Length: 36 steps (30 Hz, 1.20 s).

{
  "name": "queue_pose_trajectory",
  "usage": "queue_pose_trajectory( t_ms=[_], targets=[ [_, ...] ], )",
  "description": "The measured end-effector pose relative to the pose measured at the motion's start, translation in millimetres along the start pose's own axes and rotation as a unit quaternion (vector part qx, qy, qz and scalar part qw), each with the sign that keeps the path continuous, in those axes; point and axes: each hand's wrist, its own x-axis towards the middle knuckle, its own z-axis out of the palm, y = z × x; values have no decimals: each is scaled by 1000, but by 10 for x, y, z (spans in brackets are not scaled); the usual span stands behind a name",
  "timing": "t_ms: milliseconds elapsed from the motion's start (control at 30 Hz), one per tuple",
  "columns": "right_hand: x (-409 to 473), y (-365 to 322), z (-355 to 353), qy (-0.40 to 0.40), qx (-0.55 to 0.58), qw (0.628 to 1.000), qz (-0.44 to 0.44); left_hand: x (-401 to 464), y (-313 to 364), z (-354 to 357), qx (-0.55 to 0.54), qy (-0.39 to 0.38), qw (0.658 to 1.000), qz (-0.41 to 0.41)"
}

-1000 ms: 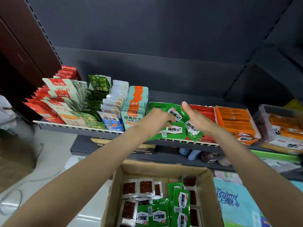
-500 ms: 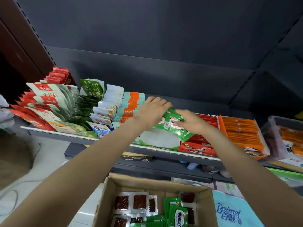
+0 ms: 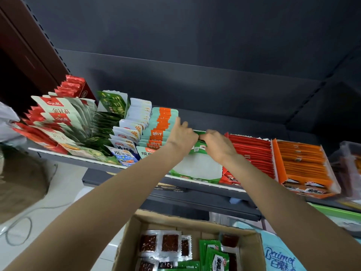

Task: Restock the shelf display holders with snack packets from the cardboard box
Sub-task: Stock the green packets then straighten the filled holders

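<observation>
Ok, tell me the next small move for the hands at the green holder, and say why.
Probably push the green packets down and back until they seat in the green display holder, then let go. Both the left hand and the right hand grip them at the holder's back end, its front looks unfilled, and more green packets wait in the cardboard box.

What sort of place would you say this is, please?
Probably a small shop: a metal shelf lined with display holders of snack packets, and a restocking box below.
</observation>
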Motion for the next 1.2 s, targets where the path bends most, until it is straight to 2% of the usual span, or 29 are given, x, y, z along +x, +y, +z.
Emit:
queue_pose_trajectory(
  t_ms=[133, 300, 433, 600, 733, 833, 900, 1033, 1133, 1200],
  targets=[
    [0, 24, 107, 22, 26, 999, 33, 63, 91, 11, -15, 9, 999, -31],
    [-45, -3, 215, 47, -35, 997, 44, 90, 203, 103, -26, -8, 999, -45],
    [-85, -3, 251, 91, -40, 994, 38, 31, 205, 138, -19, 27, 997, -65],
    [-99, -49, 242, 58, -52, 996, 41, -38, 239, 183, -15, 48, 995, -85],
    [-273, -82, 121, 100, 26, 993, 55, -213, 316, 187, -72, 128, 987, -72],
    [-579, -159, 28, 125, 137, 979, 86, -440, 357, 220, -144, 232, 960, -57],
    [-838, -241, 44, 124, 189, 969, 96, -625, 431, 293, -197, 266, 942, -50],
    [-1384, -388, 235, 102, 250, 955, 126, -1166, 640, 440, -270, 280, 921, -37],
    [-1783, -489, 479, 86, 265, 950, 142, -1588, 853, 650, -291, 264, 919, 31],
    [-2006, -537, 710, 41, 258, 953, 151, -1798, 994, 783, -302, 229, 922, 76]
  ],
)
